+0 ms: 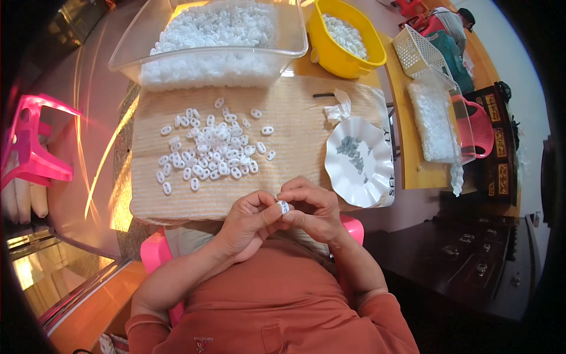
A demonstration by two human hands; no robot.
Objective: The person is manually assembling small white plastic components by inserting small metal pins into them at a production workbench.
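Just in front of the table's near edge, my two hands meet over a small white two-holed plastic piece (283, 207). My left hand (250, 223) pinches it between thumb and fingers. From the other side, the thumb and fingertips of my right hand (315, 211) close on the same piece; whether they also hold something smaller is hidden. Beyond my hands a loose pile of similar white oval pieces (215, 144) lies on the beige table cover (289, 153). A white scalloped plate (377, 184) on the right holds small translucent grey bits (355, 152).
A clear bin (212, 54) full of white pieces and a yellow basin (348, 69) stand at the back. Crumpled white plastic (338, 111) lies beyond the plate. Another filled clear bin (466, 133) and a white basket (418, 50) sit farther right. A pink stool (44, 141) stands left.
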